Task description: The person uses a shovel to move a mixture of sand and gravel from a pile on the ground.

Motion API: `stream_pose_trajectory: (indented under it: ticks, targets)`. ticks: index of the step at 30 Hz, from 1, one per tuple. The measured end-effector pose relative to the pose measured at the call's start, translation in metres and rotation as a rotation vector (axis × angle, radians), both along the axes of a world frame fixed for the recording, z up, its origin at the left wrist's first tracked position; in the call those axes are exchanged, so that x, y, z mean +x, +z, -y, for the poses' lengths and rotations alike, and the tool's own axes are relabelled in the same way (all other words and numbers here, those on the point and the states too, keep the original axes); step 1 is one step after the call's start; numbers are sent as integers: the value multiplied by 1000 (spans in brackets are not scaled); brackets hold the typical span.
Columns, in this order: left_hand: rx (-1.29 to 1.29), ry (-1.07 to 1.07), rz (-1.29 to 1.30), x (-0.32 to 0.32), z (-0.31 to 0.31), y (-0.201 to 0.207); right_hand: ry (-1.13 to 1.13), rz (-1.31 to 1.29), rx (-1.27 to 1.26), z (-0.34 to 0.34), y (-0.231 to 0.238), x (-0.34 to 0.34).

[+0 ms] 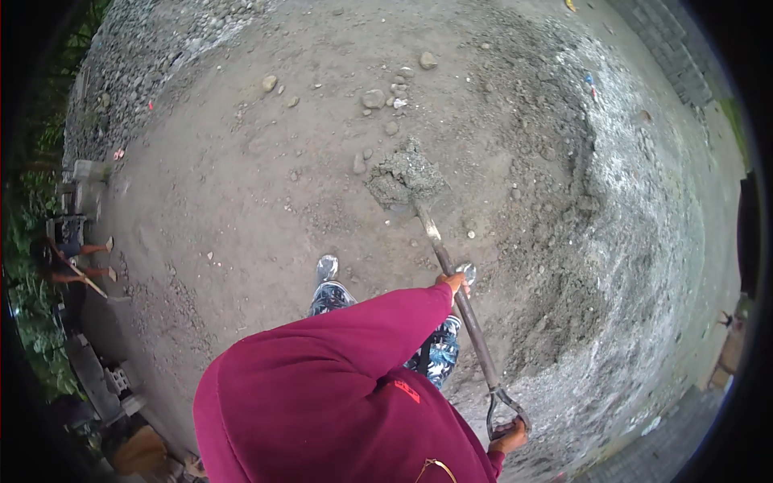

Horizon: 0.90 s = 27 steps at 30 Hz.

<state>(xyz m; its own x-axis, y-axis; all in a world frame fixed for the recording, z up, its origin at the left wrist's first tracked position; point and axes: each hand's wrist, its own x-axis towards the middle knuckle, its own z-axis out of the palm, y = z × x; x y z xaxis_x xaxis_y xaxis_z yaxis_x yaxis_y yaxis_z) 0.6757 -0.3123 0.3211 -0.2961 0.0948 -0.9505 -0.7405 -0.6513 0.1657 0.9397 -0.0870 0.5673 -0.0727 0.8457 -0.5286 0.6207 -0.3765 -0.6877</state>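
The shovel (pixel 451 274) carries a full load of grey gravel mix (pixel 405 177) on its blade, held above the bare dirt ground (pixel 241 177). A large heap (pixel 580 241) of the same material lies to the right, so most appears unmoved. The left hand (pixel 455 282) is clamped mid-shaft, arm extended; the right hand (pixel 509 439) is closed on the end handle, near the body.

Loose stones (pixel 374 99) dot the dirt ground (pixel 241 177); grey blocks (pixel 88 173) and perhaps another person (pixel 72 259) at the left edge.

Open dirt lies left of the shovel (pixel 451 274); gravel heap (pixel 580 241) crowds right.
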Motion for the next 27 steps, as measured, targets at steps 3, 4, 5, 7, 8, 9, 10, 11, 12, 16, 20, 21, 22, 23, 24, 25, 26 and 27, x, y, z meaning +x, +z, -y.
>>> stream_pose_trajectory:
  ticks: [3, 4, 5, 7, 8, 9, 10, 11, 12, 16, 20, 21, 22, 23, 24, 25, 26, 27]
  targets:
    - [-80, 293, 57, 35, 162, 2, 254, 36, -4, 81, -27, -36]
    - [-127, 380, 65, 47, 221, 5, 355, 46, -32, 112, -39, -54]
    - [-140, 472, 54, 59, 283, 9, 449, 9, -115, 138, -64, -64]
    - [-319, 668, 41, 91, 417, 25, 601, 52, -286, 238, -89, -109]
    - [-391, 723, 60, 99, 484, 45, 723, -42, -329, 285, -111, -127]
    - [-500, 863, 69, 131, 570, 58, 942, -54, -309, 362, -121, -146]
    - [-648, 1001, 28, 176, 648, 77, 1012, -146, -500, 443, -112, -156]
    - [-724, 1102, -5, 209, 710, 103, 1160, -76, -611, 524, -71, -168]
    - [-847, 1164, 10, 240, 766, 133, 1336, -242, -768, 600, -33, -168]
    - [-885, 1108, -61, 359, 884, 205, 1948, -579, -1084, 774, 144, -135]
    - [-679, 1329, 1, 388, 864, 152, 2202, -677, -1024, 812, 154, -132]
    - [-632, 1423, 78, 388, 848, 125, 2115, -540, -1097, 804, 156, -140]
    - [-468, 1425, 165, 329, 803, 82, 2043, -452, -938, 784, 123, -167]
    - [-380, 1243, 123, 301, 770, 52, 1960, -392, -847, 758, 99, -191]
    - [-421, 1141, 207, 295, 746, 28, 1838, -296, -894, 730, 83, -209]
    - [-389, 1004, 249, 264, 704, 5, 1685, -231, -870, 694, 68, -229]
    - [-315, 898, 245, 228, 650, -13, 1572, -214, -833, 648, 58, -248]
    - [-237, 802, 239, 197, 596, -25, 1436, -208, -780, 601, 55, -263]
